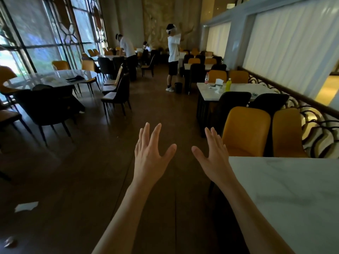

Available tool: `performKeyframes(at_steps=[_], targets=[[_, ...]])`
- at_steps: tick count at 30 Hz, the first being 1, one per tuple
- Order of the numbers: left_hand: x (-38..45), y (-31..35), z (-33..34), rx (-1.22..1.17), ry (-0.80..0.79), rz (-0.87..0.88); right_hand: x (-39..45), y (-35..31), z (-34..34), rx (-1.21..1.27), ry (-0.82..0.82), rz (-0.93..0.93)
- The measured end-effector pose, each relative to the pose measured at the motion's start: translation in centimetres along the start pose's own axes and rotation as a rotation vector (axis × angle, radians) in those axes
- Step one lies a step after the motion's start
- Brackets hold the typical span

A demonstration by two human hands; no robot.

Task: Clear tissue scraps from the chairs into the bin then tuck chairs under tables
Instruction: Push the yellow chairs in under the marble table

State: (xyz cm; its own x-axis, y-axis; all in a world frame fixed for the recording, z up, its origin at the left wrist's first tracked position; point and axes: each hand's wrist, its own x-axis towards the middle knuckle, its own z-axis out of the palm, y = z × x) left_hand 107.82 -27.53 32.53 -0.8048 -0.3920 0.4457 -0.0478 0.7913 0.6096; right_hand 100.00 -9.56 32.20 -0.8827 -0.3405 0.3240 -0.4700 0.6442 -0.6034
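My left hand point(150, 154) and my right hand point(212, 156) are stretched out in front of me over the dark floor, fingers spread, holding nothing. Two orange chairs point(245, 132) stand tucked at the far edge of the white marble table point(286, 191) on my right. A white tissue scrap point(26, 206) lies on the floor at lower left. A small dark bin point(178, 87) stands on the floor far ahead, beside a standing person point(173, 52). Dark chairs point(117, 94) stand pulled out from the round glass table point(55, 77) at left.
A second marble table point(236, 90) ahead on the right carries bottles and tissues, with two black chairs at it. An ornate railing point(311, 114) runs along the right. Other people work at tables in the back. A wide floor aisle runs down the middle.
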Motion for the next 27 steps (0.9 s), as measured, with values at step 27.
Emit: performKeyframes(at_steps=[27], targets=[[23.9,-18.1,2.7,-0.03,-0.19,0.093,22.9,-4.8,17.2,0.025,0.092,0.093]])
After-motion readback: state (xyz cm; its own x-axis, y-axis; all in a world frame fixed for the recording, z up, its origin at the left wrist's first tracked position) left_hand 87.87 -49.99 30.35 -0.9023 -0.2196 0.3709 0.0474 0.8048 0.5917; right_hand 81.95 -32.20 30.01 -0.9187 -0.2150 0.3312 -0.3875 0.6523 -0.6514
